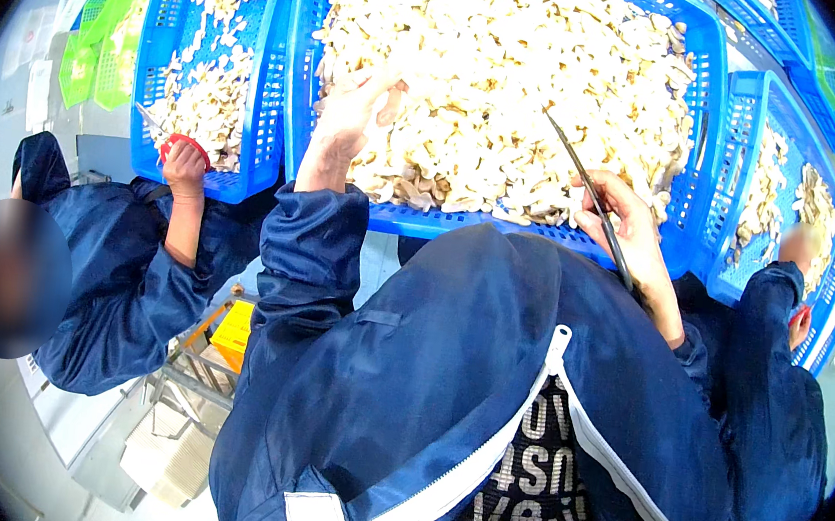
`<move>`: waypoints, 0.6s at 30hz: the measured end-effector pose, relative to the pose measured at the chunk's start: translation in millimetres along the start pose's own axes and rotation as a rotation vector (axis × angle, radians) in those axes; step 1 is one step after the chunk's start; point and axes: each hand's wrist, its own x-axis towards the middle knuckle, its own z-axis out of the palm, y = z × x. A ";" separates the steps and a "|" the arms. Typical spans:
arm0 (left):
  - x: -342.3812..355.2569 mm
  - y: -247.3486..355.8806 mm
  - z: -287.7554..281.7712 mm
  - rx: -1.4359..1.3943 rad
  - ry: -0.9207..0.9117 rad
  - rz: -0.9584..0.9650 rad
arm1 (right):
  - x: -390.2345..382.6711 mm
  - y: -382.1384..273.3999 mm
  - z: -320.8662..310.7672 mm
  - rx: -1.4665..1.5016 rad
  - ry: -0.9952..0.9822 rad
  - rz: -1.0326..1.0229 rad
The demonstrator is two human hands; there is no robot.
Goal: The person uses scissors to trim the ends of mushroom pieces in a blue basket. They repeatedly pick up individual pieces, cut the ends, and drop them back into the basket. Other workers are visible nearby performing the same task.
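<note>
A large blue basket (pixel 709 108) in front of me holds a thick layer of pale, brown-edged slices (pixel 516 69) that look like mushroom. Over its left near part reaches my left hand (pixel 353 119), thumb and fingers apart, with nothing visible in it; glare washes out its fingertips. At the near right side, my right hand (pixel 631 231) is closed around a long, slim, dark tool (pixel 574 153), perhaps tweezers. The tool's thin tip points forward and left over the slices, while its other end runs back past my palm.
At left, a co-worker's hand (pixel 185 166) holds a red-handled tool at a smaller blue basket (pixel 270 96) of slices. Another person's hand (pixel 799 245) is over a blue basket (pixel 741 141) at right. Green baskets (pixel 79 72) stand far left; a yellow box (pixel 232 331) sits below.
</note>
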 end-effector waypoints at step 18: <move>19.7 -58.1 -15.0 0.861 0.534 0.233 | -5.6 7.7 -2.7 -0.014 0.033 0.017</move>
